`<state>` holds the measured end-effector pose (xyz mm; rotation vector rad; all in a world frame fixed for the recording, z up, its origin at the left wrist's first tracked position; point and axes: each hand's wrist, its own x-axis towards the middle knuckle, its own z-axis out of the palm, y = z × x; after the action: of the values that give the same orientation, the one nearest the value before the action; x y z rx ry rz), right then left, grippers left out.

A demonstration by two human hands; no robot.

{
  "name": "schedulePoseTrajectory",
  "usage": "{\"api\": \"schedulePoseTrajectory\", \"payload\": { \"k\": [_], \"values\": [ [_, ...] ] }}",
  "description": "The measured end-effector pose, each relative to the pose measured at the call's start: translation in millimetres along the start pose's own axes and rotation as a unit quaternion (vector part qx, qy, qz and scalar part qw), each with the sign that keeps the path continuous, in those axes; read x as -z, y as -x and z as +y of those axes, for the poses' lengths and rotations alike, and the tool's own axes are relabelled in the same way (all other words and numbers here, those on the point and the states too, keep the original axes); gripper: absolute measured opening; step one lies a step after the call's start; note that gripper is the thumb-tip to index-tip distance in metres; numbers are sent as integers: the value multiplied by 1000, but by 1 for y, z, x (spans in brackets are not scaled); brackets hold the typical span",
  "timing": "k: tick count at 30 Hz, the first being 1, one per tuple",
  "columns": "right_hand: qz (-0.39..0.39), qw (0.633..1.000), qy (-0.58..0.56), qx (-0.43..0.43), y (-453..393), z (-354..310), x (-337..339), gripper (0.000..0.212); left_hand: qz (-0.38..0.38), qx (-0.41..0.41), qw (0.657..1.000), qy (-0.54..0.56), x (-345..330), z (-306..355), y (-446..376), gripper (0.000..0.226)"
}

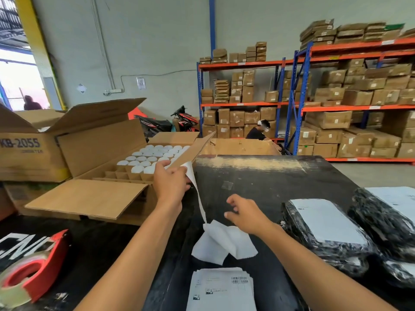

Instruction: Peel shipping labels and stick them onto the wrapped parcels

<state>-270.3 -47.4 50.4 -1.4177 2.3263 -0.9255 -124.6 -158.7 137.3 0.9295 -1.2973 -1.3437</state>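
Note:
My left hand (171,182) is raised over the black table (258,176), pinching the top end of a long white backing strip (198,196) that hangs down to crumpled white sheets (222,242) on the table. My right hand (244,213) hovers just right of the strip, fingers loosely curled, holding nothing that I can see. A stack of printed shipping labels (221,289) lies at the near edge. Two black wrapped parcels sit at the right; the nearer parcel (325,230) and the farther parcel (390,212) each carry a white label on top.
An open cardboard box (107,153) with dividers and white round lids stands at the left. A red tape dispenser (31,270) lies at the near left. Blue-and-orange racks (301,97) full of cartons line the back wall, with a person crouched in front of them.

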Motion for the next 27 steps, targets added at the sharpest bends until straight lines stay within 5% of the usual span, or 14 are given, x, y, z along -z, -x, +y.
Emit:
{"api": "schedulePoseTrajectory", "payload": {
  "k": [5, 11, 23, 27],
  "values": [
    [79, 986, -121, 83, 14, -35, 35, 46, -43, -10, 999, 32, -23, -5, 12, 45],
    [155, 983, -30, 96, 33, -41, 44, 48, -106, 50, 988, 100, -61, -10, 30, 37],
    [296, 955, -29, -6, 55, 7, 95, 31, -240, 150, 948, 146, -109, -5, 70, 24],
    [322, 940, -105, -51, 66, 23, 135, 30, -253, 104, 957, 95, -120, -6, 68, 61]
  ]
}}
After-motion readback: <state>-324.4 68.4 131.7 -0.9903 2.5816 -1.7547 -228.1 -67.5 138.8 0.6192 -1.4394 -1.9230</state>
